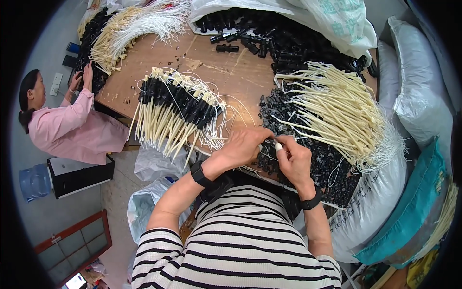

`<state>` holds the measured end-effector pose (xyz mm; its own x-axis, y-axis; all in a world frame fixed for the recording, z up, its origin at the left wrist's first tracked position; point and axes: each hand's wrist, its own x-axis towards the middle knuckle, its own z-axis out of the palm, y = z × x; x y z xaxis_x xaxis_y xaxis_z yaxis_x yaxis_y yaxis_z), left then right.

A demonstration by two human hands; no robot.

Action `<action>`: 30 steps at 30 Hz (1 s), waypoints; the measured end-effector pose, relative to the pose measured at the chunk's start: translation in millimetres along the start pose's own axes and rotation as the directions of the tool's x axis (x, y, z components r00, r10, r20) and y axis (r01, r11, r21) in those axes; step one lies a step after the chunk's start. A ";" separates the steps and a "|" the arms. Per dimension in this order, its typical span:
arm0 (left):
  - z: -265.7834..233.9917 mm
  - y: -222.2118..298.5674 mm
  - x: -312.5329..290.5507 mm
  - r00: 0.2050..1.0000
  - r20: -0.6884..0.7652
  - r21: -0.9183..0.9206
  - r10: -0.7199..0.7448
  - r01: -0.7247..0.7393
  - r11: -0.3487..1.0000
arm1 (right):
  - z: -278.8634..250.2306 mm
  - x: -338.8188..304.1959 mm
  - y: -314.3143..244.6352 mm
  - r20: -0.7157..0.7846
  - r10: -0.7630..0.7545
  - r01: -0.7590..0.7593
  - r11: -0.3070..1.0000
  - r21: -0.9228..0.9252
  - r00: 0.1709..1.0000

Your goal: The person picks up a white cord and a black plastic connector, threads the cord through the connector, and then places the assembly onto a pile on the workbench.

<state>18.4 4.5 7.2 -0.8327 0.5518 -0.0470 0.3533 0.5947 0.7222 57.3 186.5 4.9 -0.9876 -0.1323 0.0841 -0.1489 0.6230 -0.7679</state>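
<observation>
My left hand (243,146) and my right hand (295,164) meet over the near edge of the table, fingertips pinched close together. What lies between them is too small to make out; a thin pale wire shows just beneath. The right thumb has a white wrap on it. Under and beyond my right hand spreads a heap of small black parts (332,180). On it rests a pile of cream-coloured tubes (327,113) with white wires. Left of my left hand lies a row of cream tubes (161,118) fitted with black sockets (175,98), their thin wires looping toward my wrist.
Black cylindrical sockets (288,50) spill from a white woven sack (337,24) at the back. Full sacks (418,77) and a teal bag (409,207) crowd the right side. At the far left, a person in pink (82,120) handles black pieces beside bundled white wires (154,24).
</observation>
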 end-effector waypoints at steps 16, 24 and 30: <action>-1.4 -0.7 -6.5 0.937 -0.278 -0.162 0.211 -0.262 0.951 | 0.1 -5.3 -2.4 0.010 -0.202 0.202 0.979 0.035 0.979; 8.4 -19.4 12.5 0.941 -0.306 -0.252 0.145 -0.227 0.941 | 4.7 -11.9 5.8 -0.029 0.003 0.002 0.985 0.173 1.000; -5.0 -71.8 81.6 0.847 -0.444 0.319 0.292 -0.155 0.935 | -8.8 -12.1 8.4 -0.069 0.200 -0.179 0.954 0.239 0.977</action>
<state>-77.0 3.9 -45.0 -0.7915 0.3813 0.4777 0.5956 0.6567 0.4626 67.6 200.1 3.0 -0.9984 0.0485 -0.0280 0.0463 0.4343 -0.8996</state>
